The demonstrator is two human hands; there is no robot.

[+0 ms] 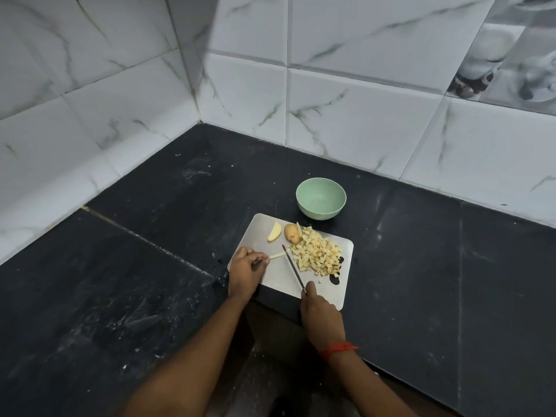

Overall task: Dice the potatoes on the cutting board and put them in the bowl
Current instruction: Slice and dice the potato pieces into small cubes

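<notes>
A steel cutting board (279,278) lies on the black counter. My left hand (245,273) pinches the near end of a thin potato strip (276,256) on the board's left side. My right hand (320,316) grips the handle of a knife (293,267), whose blade points away across the board, just right of the strip. A heap of diced potato (317,254) covers the board's right part. A potato wedge (275,231) and an unpeeled potato piece (292,233) lie at the far edge. The green bowl (321,198) stands behind the board with nothing in it.
The black stone counter (150,281) meets white marble-pattern wall tiles (346,121) at the back and on the left, forming a corner. The counter's front edge runs just under my forearms.
</notes>
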